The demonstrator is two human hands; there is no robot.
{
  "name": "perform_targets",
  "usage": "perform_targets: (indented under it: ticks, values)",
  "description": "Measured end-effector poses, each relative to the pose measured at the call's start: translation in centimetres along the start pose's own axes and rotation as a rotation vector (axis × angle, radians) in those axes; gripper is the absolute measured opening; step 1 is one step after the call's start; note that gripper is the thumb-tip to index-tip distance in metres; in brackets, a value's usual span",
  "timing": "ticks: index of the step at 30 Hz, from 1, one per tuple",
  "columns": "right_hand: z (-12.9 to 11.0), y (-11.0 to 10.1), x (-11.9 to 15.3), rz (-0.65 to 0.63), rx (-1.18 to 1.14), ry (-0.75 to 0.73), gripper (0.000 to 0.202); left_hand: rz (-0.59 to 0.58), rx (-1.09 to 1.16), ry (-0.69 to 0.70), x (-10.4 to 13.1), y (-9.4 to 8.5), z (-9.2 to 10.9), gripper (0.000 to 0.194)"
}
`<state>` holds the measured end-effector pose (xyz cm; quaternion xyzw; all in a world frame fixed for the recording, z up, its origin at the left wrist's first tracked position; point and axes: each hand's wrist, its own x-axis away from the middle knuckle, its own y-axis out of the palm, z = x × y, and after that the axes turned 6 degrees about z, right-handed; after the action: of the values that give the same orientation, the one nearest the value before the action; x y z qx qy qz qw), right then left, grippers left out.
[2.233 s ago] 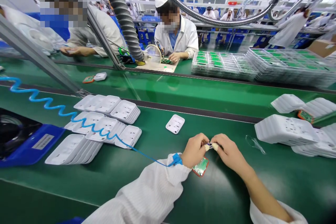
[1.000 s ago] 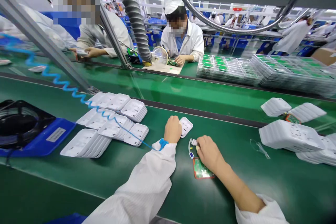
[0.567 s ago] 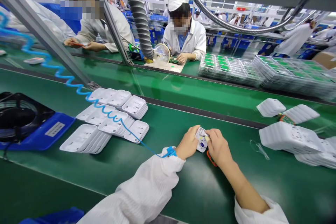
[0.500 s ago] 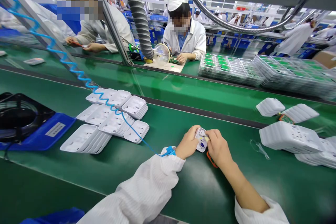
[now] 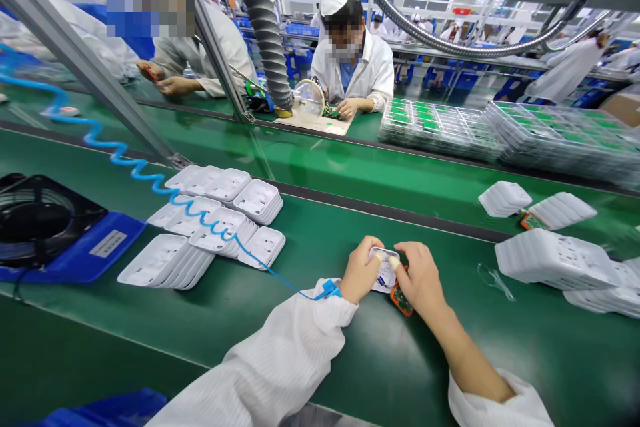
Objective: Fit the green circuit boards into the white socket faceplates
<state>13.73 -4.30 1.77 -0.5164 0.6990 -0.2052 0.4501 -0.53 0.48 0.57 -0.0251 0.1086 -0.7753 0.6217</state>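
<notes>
In the head view, a small white plastic socket housing (image 5: 383, 278) lies tilted between my hands, its hollow inner side facing up with a dark blue part inside. My left hand (image 5: 361, 271) grips its left edge, thumb pressed on the inside. Over its right edge is my right hand (image 5: 421, 275), with the thumb, which looks covered at the tip, pressing into the housing and the fingers bent around the far side. Under my right hand rests an orange-rimmed piece with a green circuit board (image 5: 401, 300), partly hidden. A blue wrist strap (image 5: 329, 289) circles my left wrist.
Stacks of white housings (image 5: 165, 260) stand left; more white stacks (image 5: 553, 257) stand right, beside a clear plastic scrap (image 5: 495, 280). A black fan (image 5: 37, 220) on a blue base sits far left. A coiled blue cord (image 5: 120, 155) crosses the bench. Co-workers sit across the green belt (image 5: 340, 173).
My right fingers have opened out from a pinch inside the housing to hold its right edge, thumb inside. More of the orange-rimmed piece shows. The blue cord has swung lower.
</notes>
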Motion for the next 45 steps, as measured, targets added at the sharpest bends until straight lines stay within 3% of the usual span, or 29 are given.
perform_targets:
  ticks: [4, 9, 20, 38, 42, 45]
  values:
    - [-1.3, 0.8, 0.4, -0.051, 0.139, -0.152, 0.014, 0.041, 0.057, -0.073, 0.0, 0.3, -0.6, 0.02]
    - [-1.4, 1.9, 0.7, -0.113, 0.247, -0.125, 0.013, 0.019, 0.037, -0.104, 0.3, 0.6, -0.5, 0.019]
    - [-0.6, 1.6, 0.5, -0.058, 0.185, -0.111, 0.013, -0.001, -0.043, -0.132, 0.5, 0.1, 0.4, 0.022]
    - [-0.2, 2.7, 0.5, -0.082, 0.234, -0.257, 0.018, -0.005, -0.246, -0.153, 0.6, 0.1, 0.8, 0.024]
    - [0.2, 2.0, 0.6, -0.109, 0.134, -0.211, 0.019, -0.01, -0.243, -0.142, 0.1, -0.1, 0.4, 0.023]
    - [0.9, 1.2, 1.2, -0.062, 0.123, -0.186, 0.019, 0.007, -0.223, -0.126, -0.4, -0.6, 0.2, 0.026]
